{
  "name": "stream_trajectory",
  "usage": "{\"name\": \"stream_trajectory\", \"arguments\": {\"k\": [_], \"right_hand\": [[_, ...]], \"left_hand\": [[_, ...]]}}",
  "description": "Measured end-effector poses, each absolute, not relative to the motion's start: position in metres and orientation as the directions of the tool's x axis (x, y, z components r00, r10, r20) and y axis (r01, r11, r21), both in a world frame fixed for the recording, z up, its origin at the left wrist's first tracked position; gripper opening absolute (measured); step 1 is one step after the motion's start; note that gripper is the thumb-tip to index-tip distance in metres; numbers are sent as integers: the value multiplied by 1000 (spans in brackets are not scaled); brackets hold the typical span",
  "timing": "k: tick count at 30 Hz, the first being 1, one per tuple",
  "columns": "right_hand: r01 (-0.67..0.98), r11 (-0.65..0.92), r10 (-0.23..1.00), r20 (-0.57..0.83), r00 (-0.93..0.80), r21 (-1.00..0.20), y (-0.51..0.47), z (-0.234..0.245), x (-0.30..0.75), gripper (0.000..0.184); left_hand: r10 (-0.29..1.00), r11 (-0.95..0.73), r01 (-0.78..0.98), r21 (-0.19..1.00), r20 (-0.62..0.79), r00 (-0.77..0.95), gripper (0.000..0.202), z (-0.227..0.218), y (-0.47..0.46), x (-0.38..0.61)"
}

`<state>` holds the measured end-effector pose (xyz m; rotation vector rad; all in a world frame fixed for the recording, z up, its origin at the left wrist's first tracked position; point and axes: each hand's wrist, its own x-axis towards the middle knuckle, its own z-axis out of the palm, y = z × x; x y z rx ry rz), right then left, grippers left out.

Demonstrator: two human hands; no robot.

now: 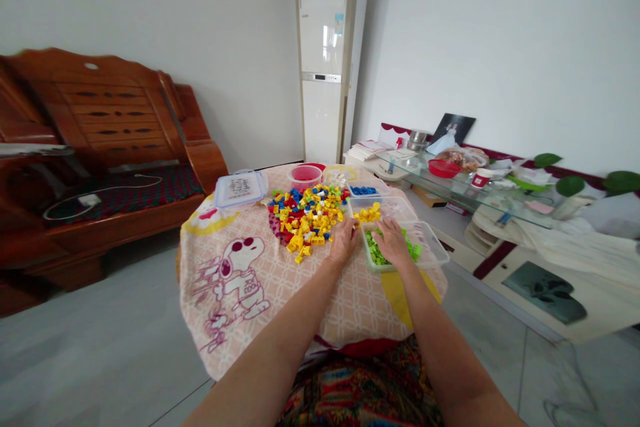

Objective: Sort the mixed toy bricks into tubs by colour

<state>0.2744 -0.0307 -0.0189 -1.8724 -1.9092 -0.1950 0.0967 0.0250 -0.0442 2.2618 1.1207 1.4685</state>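
A heap of small yellow, blue, red and green bricks lies on a round table covered by a pink cartoon cloth. My left hand rests at the heap's right edge, fingers stretched over the bricks. My right hand lies palm down over a clear box of green bricks, fingers spread into it. Behind that box sit clear boxes with yellow bricks and blue bricks. I cannot see anything held in either hand.
A clear lidded box and a round tub with a red bottom stand at the table's far side. A wooden sofa is on the left, a tall white air conditioner behind, a cluttered glass stand on the right.
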Motion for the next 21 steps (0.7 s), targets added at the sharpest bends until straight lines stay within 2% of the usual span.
{"name": "stream_trajectory", "arguments": {"k": [10, 21], "right_hand": [[975, 40, 920, 389, 50, -218, -35, -14, 270, 51], [974, 50, 919, 392, 41, -219, -34, -15, 272, 51]], "left_hand": [[675, -707, 463, 535, 706, 215, 26, -39, 27, 100], [751, -627, 488, 607, 638, 171, 30, -37, 36, 111]]}}
